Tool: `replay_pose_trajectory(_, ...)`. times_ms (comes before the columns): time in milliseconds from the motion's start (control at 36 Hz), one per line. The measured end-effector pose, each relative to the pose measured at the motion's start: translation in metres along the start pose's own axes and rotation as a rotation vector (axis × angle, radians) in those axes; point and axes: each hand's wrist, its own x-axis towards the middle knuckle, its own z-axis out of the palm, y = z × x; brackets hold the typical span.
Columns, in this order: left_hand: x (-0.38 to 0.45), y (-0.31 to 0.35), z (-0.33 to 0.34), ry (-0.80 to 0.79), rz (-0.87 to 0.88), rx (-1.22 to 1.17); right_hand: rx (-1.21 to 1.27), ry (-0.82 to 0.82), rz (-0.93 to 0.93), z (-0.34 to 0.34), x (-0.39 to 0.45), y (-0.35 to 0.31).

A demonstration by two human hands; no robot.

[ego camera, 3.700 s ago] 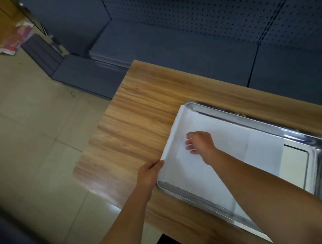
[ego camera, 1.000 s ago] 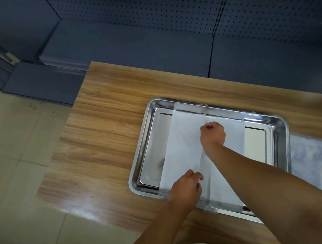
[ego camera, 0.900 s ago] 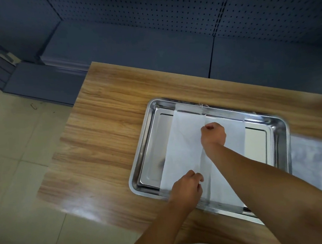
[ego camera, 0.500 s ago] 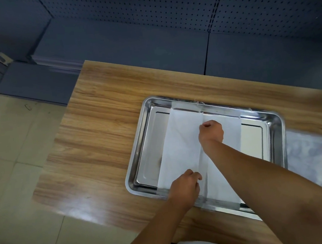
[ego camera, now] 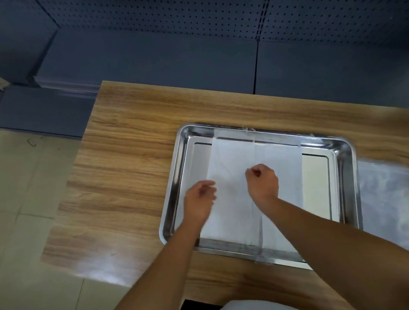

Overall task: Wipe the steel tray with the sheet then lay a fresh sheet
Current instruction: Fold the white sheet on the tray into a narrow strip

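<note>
A: Where's the sheet?
B: The white folded paper sheet lies inside the rectangular steel tray on the wooden table; wiping, I'd judge.
A: Hands?
B: Right hand fisted on it; left hand blurred, grip unclear. Next: sweep the bare ends.

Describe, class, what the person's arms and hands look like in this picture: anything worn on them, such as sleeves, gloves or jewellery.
Both forearms are bare as far as the picture shows, with no sleeves in view. The left hand and right hand wear no gloves, and no watch, bracelet or ring shows on them.
</note>
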Motion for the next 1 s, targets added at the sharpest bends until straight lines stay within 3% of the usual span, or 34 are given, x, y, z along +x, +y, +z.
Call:
replay_pose_trajectory(83,0.025,0.028,-0.005,-0.031,-0.105,-0.090,0.122,-0.147,0.077,0.006,-0.025,0.009)
replay_pose_trajectory(167,0.047,0.052,0.000,-0.172,-0.202,-0.222,0.223,-0.317,0.148,0.011,-0.050,0.017)
replay_pose_trajectory(306,0.075,0.073,0.017,-0.281,-0.315,-0.371,0.369,-0.537,0.397,0.017,-0.075,0.027)
replay_pose_trajectory(389,0.089,0.076,0.027,-0.258,-0.335,-0.371,0.398,-0.597,0.525,0.020,-0.084,0.035)
replay_pose_trajectory(556,0.105,0.076,0.025,-0.184,-0.330,-0.311,0.446,-0.613,0.614,0.020,-0.086,0.041)
replay_pose_trajectory(694,0.104,0.078,0.026,-0.145,-0.284,-0.217,0.312,-0.567,0.451,0.023,-0.090,0.043)
replay_pose_trajectory(861,0.109,0.079,0.033,0.080,-0.053,0.198,-0.294,-0.495,0.024,0.042,-0.098,0.037)
replay_pose_trajectory(1000,0.115,0.079,0.031,0.184,0.146,0.577,-0.569,-0.455,-0.118,0.062,-0.105,0.031)
